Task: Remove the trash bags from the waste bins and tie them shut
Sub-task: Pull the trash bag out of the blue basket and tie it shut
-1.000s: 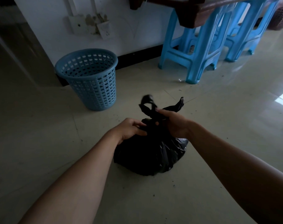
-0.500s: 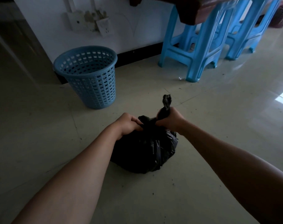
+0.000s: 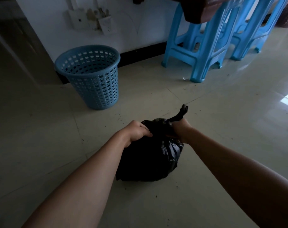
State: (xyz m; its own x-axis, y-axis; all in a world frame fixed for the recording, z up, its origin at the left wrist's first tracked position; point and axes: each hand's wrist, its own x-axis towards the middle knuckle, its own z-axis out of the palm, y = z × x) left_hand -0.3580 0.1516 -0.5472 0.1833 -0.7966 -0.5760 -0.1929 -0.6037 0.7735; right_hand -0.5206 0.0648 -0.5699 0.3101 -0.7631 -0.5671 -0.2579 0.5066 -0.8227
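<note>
Left grip (image 3: pixel 137 132) and right grip (image 3: pixel 180 130) clutch trash bag (image 3: pixel 148 162) between them

Open floor (image 3: pixel 222 129) is being left right of the trash bag (image 3: pixel 149 162); beyond it, passage is being blocked by the blue bin (image 3: pixel 93 83), stools (image 3: pixel 210 51) and wall (image 3: pixel 140 22).

A black trash bag (image 3: pixel 149 160) is set on the tiled floor (image 3: pixel 222 137). Its gathered top is gripped by the left hand (image 3: pixel 136 131) and the right hand (image 3: pixel 181 129). A blue bin (image 3: pixel 90 79) and blue stools (image 3: pixel 200 45) are seen behind.
</note>
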